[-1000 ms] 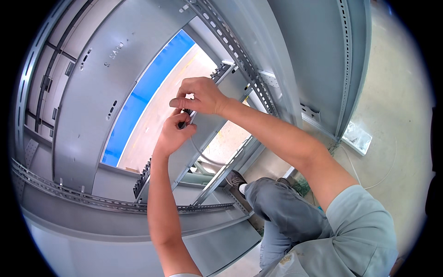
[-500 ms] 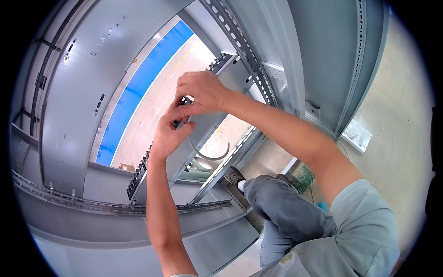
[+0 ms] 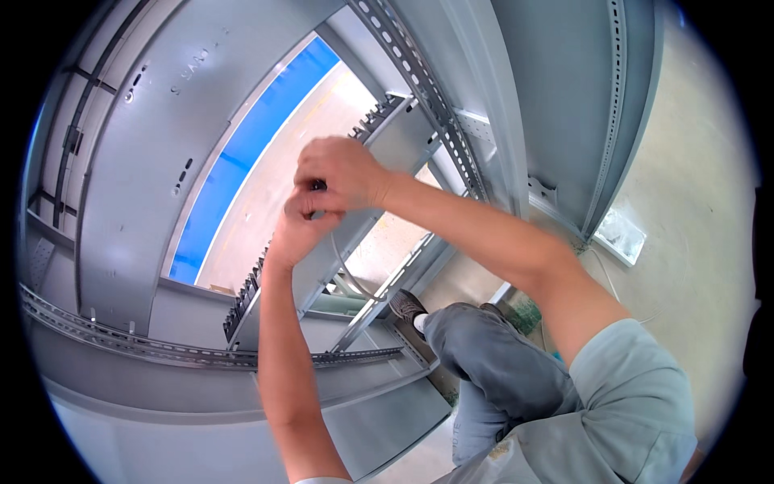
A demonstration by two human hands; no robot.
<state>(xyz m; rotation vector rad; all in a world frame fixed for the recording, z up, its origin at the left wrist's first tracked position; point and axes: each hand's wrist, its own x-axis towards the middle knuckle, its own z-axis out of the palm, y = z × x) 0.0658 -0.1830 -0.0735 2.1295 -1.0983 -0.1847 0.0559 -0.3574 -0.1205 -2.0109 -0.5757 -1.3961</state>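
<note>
My left hand and my right hand meet in front of a grey metal panel. The fingers of both are closed and press close together. A thin grey cable drops from beside my left thumb and curves down to the right. Between the hands a small dark thing shows, too covered by fingers to name. Behind them runs a row of black comb-like teeth along the panel's edge, partly hidden by my hands.
A perforated metal rail rises at the upper right, another slotted rail crosses the lower left. A large grey plate stands at left. My shoe is beside the frame. A clear plastic bag-like thing lies on the floor at right.
My right hand has dropped slightly and moved left, closing in over my left fingers. The cable's lower end has swung downward and left.
</note>
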